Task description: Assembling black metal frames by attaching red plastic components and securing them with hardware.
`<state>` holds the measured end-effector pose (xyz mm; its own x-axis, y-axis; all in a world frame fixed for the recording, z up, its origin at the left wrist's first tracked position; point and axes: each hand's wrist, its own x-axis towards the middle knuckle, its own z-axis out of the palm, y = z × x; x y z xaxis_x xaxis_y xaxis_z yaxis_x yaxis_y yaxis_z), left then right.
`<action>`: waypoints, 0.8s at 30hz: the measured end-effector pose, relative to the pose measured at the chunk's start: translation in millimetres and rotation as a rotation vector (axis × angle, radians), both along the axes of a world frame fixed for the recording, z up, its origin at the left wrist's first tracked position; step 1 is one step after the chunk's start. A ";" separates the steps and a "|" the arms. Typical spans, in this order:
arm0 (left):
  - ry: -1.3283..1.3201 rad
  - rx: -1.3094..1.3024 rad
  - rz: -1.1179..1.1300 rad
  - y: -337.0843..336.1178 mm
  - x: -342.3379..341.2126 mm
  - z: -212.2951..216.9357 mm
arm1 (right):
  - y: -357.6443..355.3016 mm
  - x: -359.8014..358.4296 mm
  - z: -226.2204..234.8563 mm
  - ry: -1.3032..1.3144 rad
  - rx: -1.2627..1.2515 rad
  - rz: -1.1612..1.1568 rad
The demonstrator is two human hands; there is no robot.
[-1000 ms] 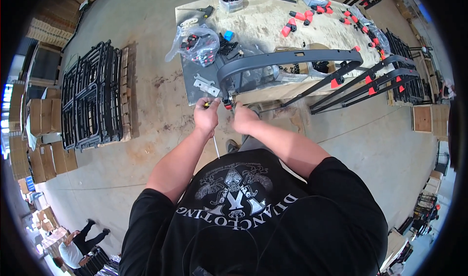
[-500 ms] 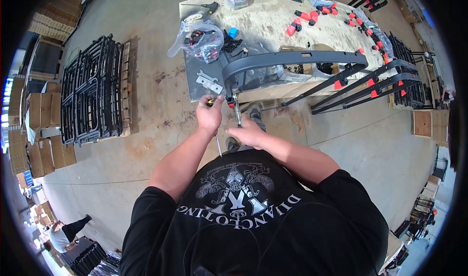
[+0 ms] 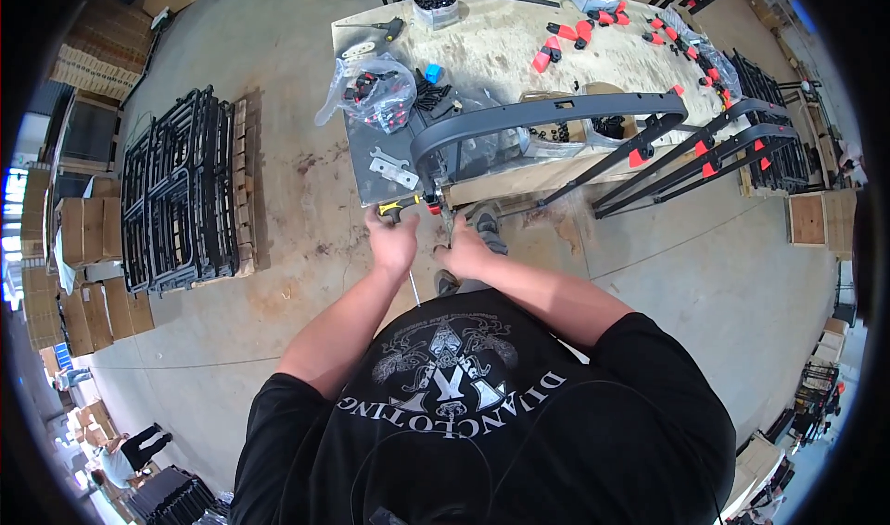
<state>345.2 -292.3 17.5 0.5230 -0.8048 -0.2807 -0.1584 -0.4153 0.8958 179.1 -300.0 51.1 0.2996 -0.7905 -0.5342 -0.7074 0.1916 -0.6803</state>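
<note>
My left hand [image 3: 393, 246] is closed round a screwdriver with a yellow-and-black handle [image 3: 395, 207]; its thin shaft sticks out below the hand, toward my shirt. Just to the right, my right hand [image 3: 466, 253] is closed on a narrow metal handle [image 3: 448, 223], its lower part hidden by the fingers. That metal piece sits at the near end of a curved black tubular frame [image 3: 556, 110], next to a small red-and-black fitting [image 3: 433, 207]. On the table corner beyond my left hand lie an open-end wrench [image 3: 389, 157] and a drilled metal plate [image 3: 394, 172].
The worktable [image 3: 501, 25] carries a plastic bag of parts [image 3: 380, 94], a power-driver-shaped tool [image 3: 389, 28], boxes of black pieces [image 3: 436, 8] and red-and-black fittings [image 3: 575, 34]. More black frames [image 3: 714, 159] lean at right. Stacked frames [image 3: 181, 191] stand on a pallet at left.
My left hand has turned, showing more of the yellow-and-black handle beside the red fitting. My right hand has shifted slightly, its fingers reaching farther up the metal piece. The view has moved a little.
</note>
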 end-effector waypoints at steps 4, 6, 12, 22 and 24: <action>-0.114 0.264 -0.246 20.3 -11.7 28.9 | -1.1 -0.6 1.5 -0.016 -0.033 -0.025; -0.136 0.314 -0.270 18.8 -15.4 28.8 | 0.4 1.9 1.6 0.002 -0.009 -0.028; -0.268 0.028 -0.153 12.5 -15.9 -35.2 | 1.4 4.0 13.6 -0.009 0.052 -0.041; 0.038 0.069 -0.162 0.6 -6.8 -25.9 | 0.2 -13.5 -15.8 -0.149 0.111 -0.246; 0.404 0.078 -0.001 -11.0 -10.5 0.1 | -2.7 -26.2 -23.4 -0.260 0.113 -0.429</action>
<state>334.7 -303.3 17.6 0.3577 -0.7734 -0.5234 0.1996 -0.4842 0.8519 152.8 -302.7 27.8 0.0951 -0.8129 -0.5746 -0.3589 0.5104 -0.7815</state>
